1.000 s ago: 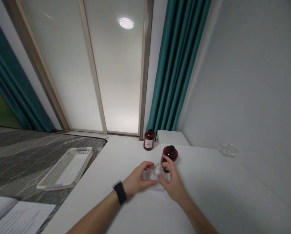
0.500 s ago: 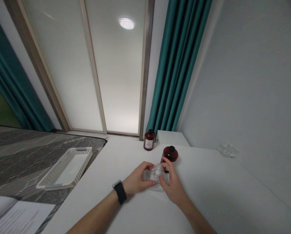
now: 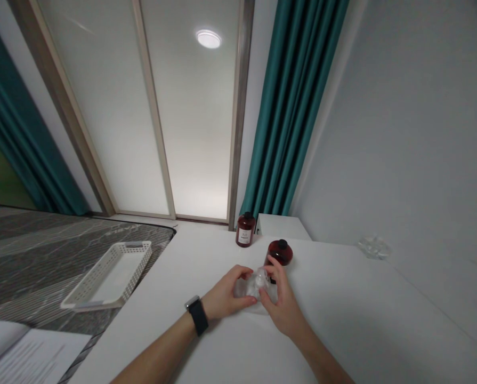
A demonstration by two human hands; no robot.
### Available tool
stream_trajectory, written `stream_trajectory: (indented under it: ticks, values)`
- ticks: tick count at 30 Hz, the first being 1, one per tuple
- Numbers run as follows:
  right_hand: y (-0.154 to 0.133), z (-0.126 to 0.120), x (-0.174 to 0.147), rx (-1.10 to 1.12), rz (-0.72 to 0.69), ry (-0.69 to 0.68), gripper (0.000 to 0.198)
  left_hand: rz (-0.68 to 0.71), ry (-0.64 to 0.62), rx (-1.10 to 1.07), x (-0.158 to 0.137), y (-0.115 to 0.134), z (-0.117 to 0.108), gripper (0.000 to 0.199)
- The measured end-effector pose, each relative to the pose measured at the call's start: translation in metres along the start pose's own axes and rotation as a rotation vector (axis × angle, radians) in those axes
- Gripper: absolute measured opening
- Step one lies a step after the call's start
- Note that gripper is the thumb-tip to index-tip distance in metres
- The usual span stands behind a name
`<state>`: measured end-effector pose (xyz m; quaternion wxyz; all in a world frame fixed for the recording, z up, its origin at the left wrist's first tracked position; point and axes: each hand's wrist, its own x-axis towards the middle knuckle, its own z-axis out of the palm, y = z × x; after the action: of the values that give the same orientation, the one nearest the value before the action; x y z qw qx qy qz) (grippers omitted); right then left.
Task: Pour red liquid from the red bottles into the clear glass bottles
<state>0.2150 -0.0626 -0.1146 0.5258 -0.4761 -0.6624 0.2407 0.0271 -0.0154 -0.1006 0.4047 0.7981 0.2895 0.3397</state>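
Note:
A clear, see-through container (image 3: 256,287), squat like a small bottle, sits on the white table between my hands. My left hand (image 3: 231,292), with a black watch on its wrist, curls its fingers and thumb around the container's left side. At its upper right, my right hand (image 3: 280,298) grips the top part with thumb and fingers. Its exact kind is hard to make out through the glare. Just behind my right fingers stands a dark red bottle (image 3: 281,252) with a black cap, its lower part hidden by that hand.
Another dark red bottle (image 3: 245,230) with a white label stands upright near the back edge. A white perforated basket (image 3: 90,306) lies left of the table (image 3: 174,266). Open printed pages (image 3: 42,354) are at lower left. A clear glass-like dish (image 3: 374,247) sits at far right.
My right thumb and fingers have shifted slightly at the top of the clear container. Both hands stay on it; the bottles have not moved.

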Motion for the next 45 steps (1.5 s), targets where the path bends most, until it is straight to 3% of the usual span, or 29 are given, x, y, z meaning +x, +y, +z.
stream_trajectory:
  ticks: [6,13,19,26,35,45]
  values:
    - [0.0017,0.0027,0.0022,0.023,0.024,0.045,0.066,-0.009,-0.008,-0.013,-0.0002,0.002,-0.0006,0.051]
    - [0.0007,-0.0011,0.0001,0.044,-0.001,-0.003,0.065,-0.02,-0.009,-0.018,-0.0002,0.0018,-0.0004,0.051]
    - [0.0001,0.0021,0.0033,0.019,0.011,0.059,0.067,-0.025,-0.014,-0.016,-0.0001,0.0017,0.0002,0.051]
    - [0.0036,-0.0014,0.001,0.078,-0.015,-0.022,0.067,-0.025,-0.018,-0.003,-0.0003,0.0001,-0.0009,0.052]
    - [0.0015,0.0016,0.0024,0.012,-0.002,0.054,0.059,-0.008,-0.014,-0.003,-0.0003,-0.0032,0.0006,0.053]
    - [0.0055,0.0007,0.0005,0.053,0.01,0.02,0.059,0.005,-0.014,-0.011,-0.0008,-0.0027,-0.0001,0.052]
